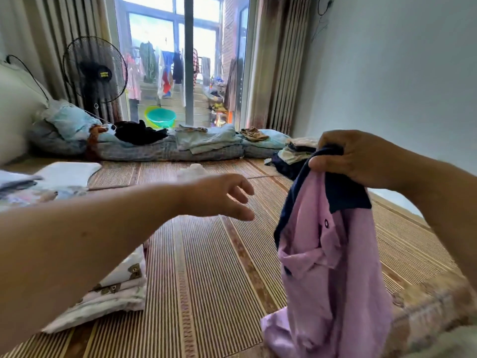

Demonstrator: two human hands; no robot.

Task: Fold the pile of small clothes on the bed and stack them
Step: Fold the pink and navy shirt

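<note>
My right hand [353,158] grips a small pink shirt [325,267] by its navy collar and holds it up, so it hangs down to the striped bamboo mat [206,267]. My left hand [222,196] hovers in the air to the left of the shirt, fingers loosely spread, touching nothing. A stack of folded pale clothes with bear prints [113,293] lies on the mat under my left forearm. More folded pieces [38,182] sit at the far left. A small pile of mixed dark and beige clothes [294,153] lies behind the shirt near the wall.
Rolled bedding and folded blue-grey quilts [201,146] line the far edge of the mat, with dark clothes [139,133] on top. A black standing fan [95,71] stands by the curtain at the glass balcony door. The white wall runs along the right.
</note>
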